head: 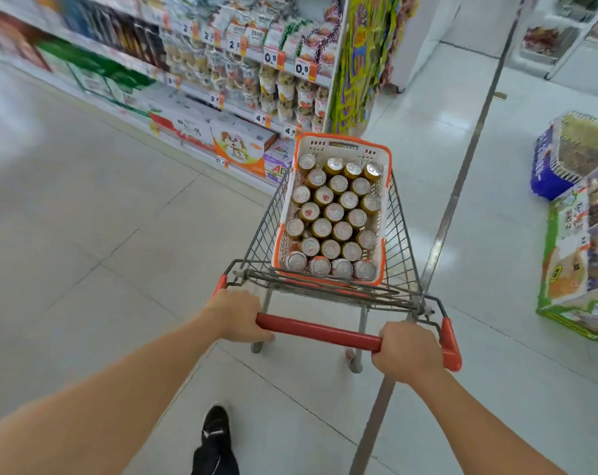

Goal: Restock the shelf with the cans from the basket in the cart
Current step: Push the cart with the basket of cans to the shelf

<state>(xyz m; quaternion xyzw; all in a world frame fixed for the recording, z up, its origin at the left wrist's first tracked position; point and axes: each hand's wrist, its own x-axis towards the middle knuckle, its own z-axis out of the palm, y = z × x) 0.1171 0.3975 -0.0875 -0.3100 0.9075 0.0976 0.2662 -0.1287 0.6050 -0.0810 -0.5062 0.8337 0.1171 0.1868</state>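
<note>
Two bare forearms reach forward from the bottom edge, and a black shoe (216,427) stands on the tiled floor (85,234) between them. Left hand (236,316): seen from the back, fingers curled together over the left end of the red handle (320,331), clamped on it. Right hand (408,351): likewise seen from the back, fingers wrapped together round the handle near its right end, just beside the orange corner cap. Beyond the handle lies the wire cart (398,255), its grey mesh sides rising on either side of a white basket (379,214) with orange trim, which sits inside the cart and fills most of its width. Within the basket stand the cans (333,212), upright and closely packed in staggered rows, silver tops upward, gold sides showing on most and paler sides on the nearest row. A metal strip (462,173) runs across the floor to the right of the cart. Further off at left, the shelf (201,87) runs diagonally along the aisle, carrying boxes on its lowest level, packets above, and price tags along its edges; motion blur softens its left part. At its near end hangs a yellow-green display (359,63). At far right stand stacked cartons (571,255), well apart from the cart.
</note>
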